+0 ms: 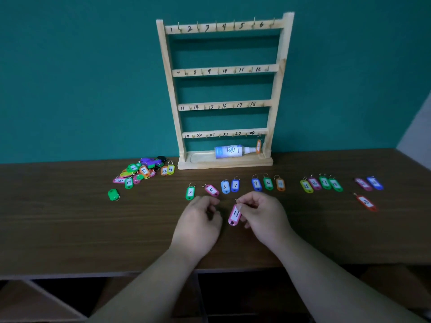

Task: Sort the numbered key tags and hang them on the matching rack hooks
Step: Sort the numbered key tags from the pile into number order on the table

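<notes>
A wooden rack point(224, 72) with four rows of hooks numbered 1 to 24 stands at the back of the table. One orange tag point(258, 146) hangs at its bottom right hook. My right hand point(261, 214) pinches the ring of a pink tag marked 11 point(234, 215), which dangles just above the table. My left hand point(200, 220) hovers beside it with curled fingers and holds nothing. Sorted tags lie in a row: green 2 point(190, 193), pink 5 point(211, 190), blue 6 point(225, 186), blue 7 point(235, 185), and several more to the right. An unsorted pile point(142, 172) lies at the left.
A white spray bottle point(233, 151) lies on the rack's base tray. A lone green tag point(113, 194) lies left of the row. A red tag point(366, 202) and two others sit far right. The brown table point(70, 229) ends at a front edge near my forearms.
</notes>
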